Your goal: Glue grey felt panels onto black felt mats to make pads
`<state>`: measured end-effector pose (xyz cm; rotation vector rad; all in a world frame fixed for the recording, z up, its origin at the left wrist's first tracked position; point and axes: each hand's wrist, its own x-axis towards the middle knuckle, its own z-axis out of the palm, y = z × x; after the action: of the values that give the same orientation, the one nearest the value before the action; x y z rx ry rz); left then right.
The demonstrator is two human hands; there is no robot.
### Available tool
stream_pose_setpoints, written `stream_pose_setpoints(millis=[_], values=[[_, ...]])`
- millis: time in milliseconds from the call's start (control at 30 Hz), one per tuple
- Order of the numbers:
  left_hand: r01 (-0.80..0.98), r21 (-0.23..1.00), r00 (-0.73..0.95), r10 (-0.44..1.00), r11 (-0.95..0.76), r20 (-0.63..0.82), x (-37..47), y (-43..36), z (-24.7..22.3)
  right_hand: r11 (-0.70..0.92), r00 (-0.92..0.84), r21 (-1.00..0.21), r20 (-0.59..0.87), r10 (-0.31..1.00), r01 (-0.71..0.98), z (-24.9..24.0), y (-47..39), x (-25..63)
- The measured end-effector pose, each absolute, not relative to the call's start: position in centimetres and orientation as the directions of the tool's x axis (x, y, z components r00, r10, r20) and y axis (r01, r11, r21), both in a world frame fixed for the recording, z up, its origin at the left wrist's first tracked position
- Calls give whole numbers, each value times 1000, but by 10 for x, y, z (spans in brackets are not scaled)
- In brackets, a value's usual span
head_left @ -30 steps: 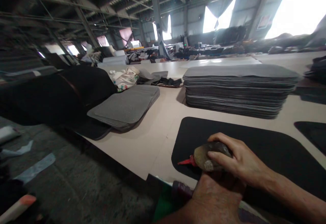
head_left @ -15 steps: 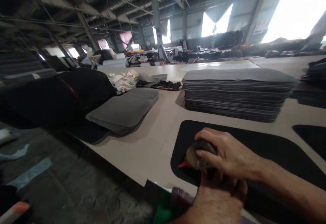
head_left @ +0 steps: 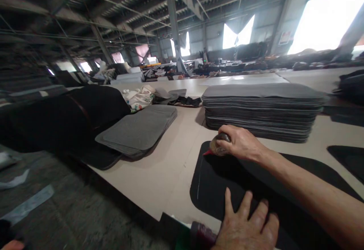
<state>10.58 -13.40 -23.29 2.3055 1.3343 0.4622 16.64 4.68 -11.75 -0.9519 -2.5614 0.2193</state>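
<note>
The right hand (head_left: 241, 142) is holding a bottle (head_left: 218, 148) above the far left corner of a black mat (head_left: 210, 181); its grip is closing around the bottle's body. The red nozzle (head_left: 208, 152) is pointing left and down; whether it is touching the mat cannot be told. A thin white line (head_left: 200, 174) is running along the mat's left edge. The left hand (head_left: 247, 227) is resting palm down on the mat's near side, its grip spread and holding nothing. The mat is lying flat on the bench (head_left: 167, 178), a tall stack (head_left: 261, 109) of grey sheets standing behind it. A lower stack (head_left: 136, 128) is lying to the left.
</note>
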Motion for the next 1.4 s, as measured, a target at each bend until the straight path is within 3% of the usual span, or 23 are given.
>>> stream_pose_setpoints(millis=[267,433,833,1100,1400], values=[[696,620,478,878,-363,-23,105,-130,-233,681,-621,-180,297,725,710,-109,77,162],[702,603,481,877,-378,-10,103,-129,-234,604,-561,-154,248,790,782,-100,88,189],[829,474,421,889,-298,-178,105,-125,-216,363,-336,-139,182,924,921,-94,86,322],[930,240,310,946,-280,-97,88,-102,-172,213,-186,-167,167,968,963,-99,75,414],[942,122,326,940,-314,-98,50,-43,-162,125,-96,-182,161,982,975,-100,53,458]])
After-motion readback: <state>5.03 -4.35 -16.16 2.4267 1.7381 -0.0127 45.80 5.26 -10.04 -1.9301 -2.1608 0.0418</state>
